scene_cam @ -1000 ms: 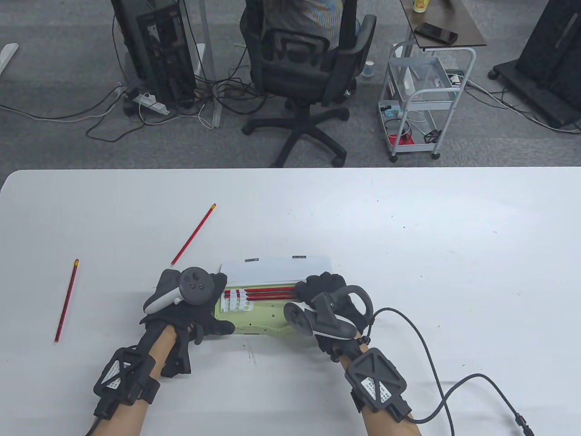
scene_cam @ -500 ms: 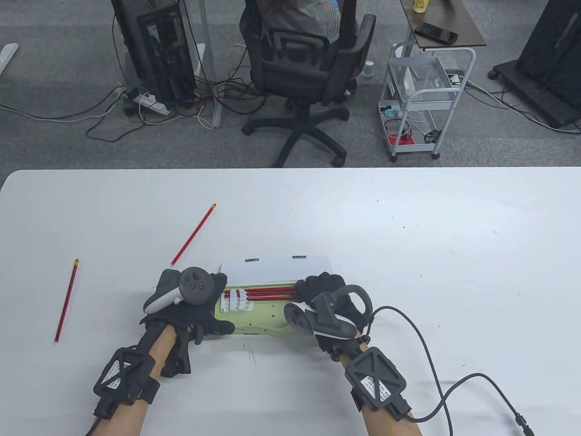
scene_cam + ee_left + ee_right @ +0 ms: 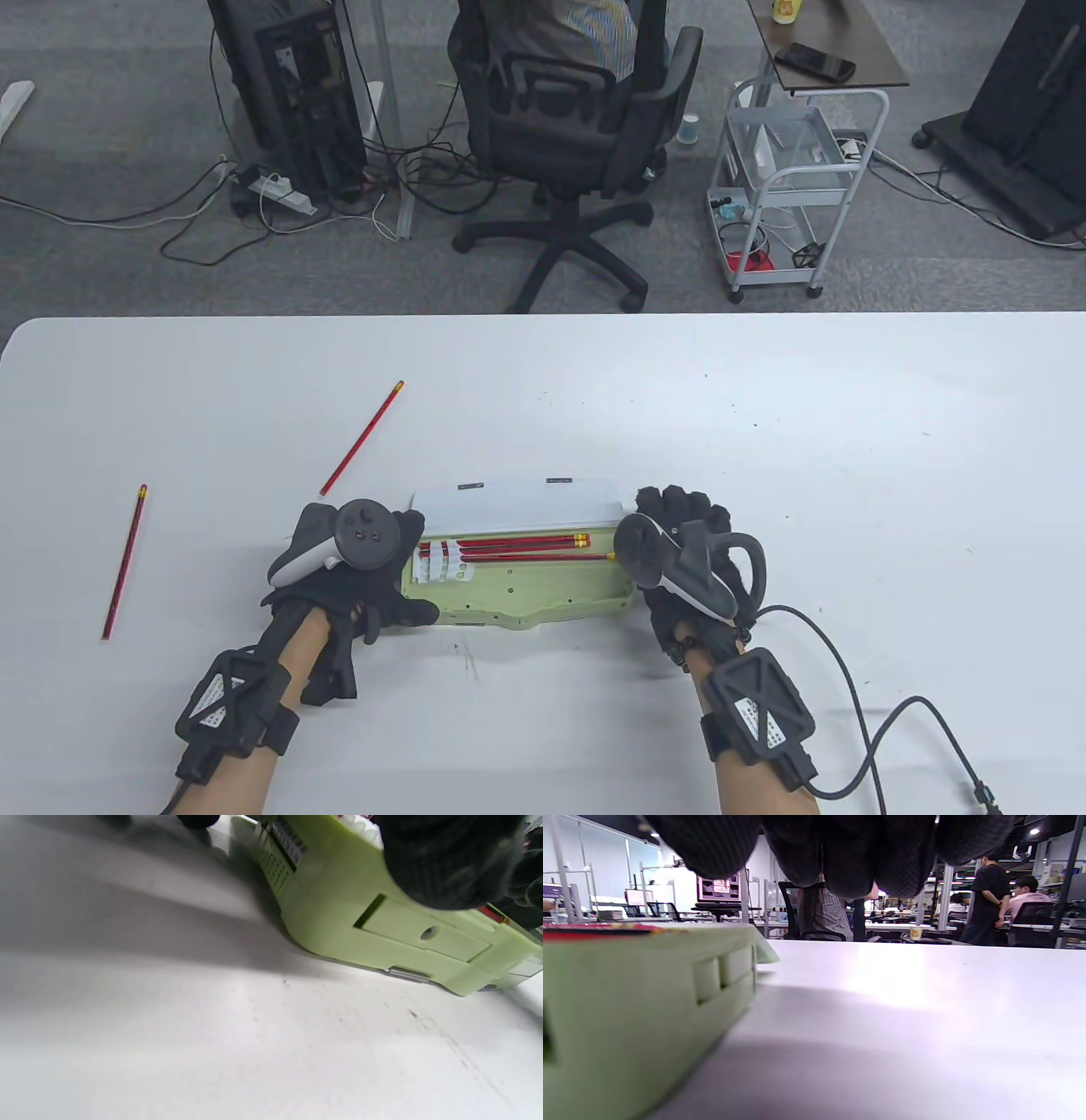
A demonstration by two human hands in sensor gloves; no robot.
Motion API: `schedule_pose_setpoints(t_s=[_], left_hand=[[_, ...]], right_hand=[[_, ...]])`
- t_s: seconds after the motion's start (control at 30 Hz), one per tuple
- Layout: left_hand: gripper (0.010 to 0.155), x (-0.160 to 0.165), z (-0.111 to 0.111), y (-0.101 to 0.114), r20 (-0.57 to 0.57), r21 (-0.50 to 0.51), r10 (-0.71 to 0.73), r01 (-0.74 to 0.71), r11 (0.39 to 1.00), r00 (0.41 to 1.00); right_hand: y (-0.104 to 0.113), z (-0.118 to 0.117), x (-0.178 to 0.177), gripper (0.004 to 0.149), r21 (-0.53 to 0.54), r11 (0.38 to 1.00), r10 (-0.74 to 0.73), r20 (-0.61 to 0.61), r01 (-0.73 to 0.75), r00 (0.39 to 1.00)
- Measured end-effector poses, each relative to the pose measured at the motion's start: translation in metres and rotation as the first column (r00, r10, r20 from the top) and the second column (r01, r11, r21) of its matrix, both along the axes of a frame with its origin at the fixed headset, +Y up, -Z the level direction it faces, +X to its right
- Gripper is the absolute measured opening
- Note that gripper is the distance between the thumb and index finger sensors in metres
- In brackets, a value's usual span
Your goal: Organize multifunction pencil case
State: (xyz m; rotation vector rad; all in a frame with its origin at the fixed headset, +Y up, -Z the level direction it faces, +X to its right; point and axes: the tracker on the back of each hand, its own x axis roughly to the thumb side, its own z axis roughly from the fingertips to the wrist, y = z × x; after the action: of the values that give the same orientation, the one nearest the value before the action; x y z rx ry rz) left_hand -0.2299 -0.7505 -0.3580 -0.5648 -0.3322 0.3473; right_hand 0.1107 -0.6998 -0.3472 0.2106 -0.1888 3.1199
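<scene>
White tabletop (image 3: 764, 441) fills the near half of the table view, with grey office floor, a black chair (image 3: 577, 127) and a wire cart (image 3: 789, 178) behind it.

Far left, one red pencil (image 3: 124, 562) lies loose, well apart from everything else. A second loose pencil (image 3: 361, 438) lies on a slant further in, near the case's left rear corner but not touching it.

Next comes the left hand (image 3: 348, 569), its grip on the left end of the case (image 3: 543, 594): the thumb lies along the near edge and the fingers wrap the end, so it looks to be steadying it. The left wrist view shows a dark fingertip (image 3: 445, 866) pressed on the green body.

At the centre, the green case sits flat with its white lid (image 3: 517, 503) folded back away from the person. Two pencils (image 3: 517, 548) lie side by side in the rear tray, erasers to the right, their left ends under white clips (image 3: 441, 564).

At the right end, the right hand (image 3: 687, 552) rests just beside the case, fingers curled. The right wrist view shows nothing in them, though whether they touch the case I cannot tell.

My judgement: roughly half done. Two pencils are stowed; two are left to collect, both on the left, and then the lid needs closing.
</scene>
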Motion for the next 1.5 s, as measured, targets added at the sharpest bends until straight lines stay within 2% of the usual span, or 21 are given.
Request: schedule_pose_setpoints(t_s=[0.4,1.2,1.5], left_hand=[[0.114,0.0,0.0,0.0,0.001,-0.001,0.0,0.0,1.0,1.0],[0.114,0.0,0.0,0.0,0.001,-0.002,-0.002,0.002,1.0,1.0],[0.114,0.0,0.0,0.0,0.001,0.0,0.0,0.0,1.0,1.0]], right_hand=[[-0.011,-0.003,-0.013,0.066,-0.027,0.998,0.055,0.021,-0.054,0.998],[-0.02,0.003,-0.053,0.064,0.061,0.987,0.15,-0.071,-0.146,0.986],[-0.014,0.001,-0.043,0.066,0.068,0.993,0.103,-0.063,-0.099,0.993]])
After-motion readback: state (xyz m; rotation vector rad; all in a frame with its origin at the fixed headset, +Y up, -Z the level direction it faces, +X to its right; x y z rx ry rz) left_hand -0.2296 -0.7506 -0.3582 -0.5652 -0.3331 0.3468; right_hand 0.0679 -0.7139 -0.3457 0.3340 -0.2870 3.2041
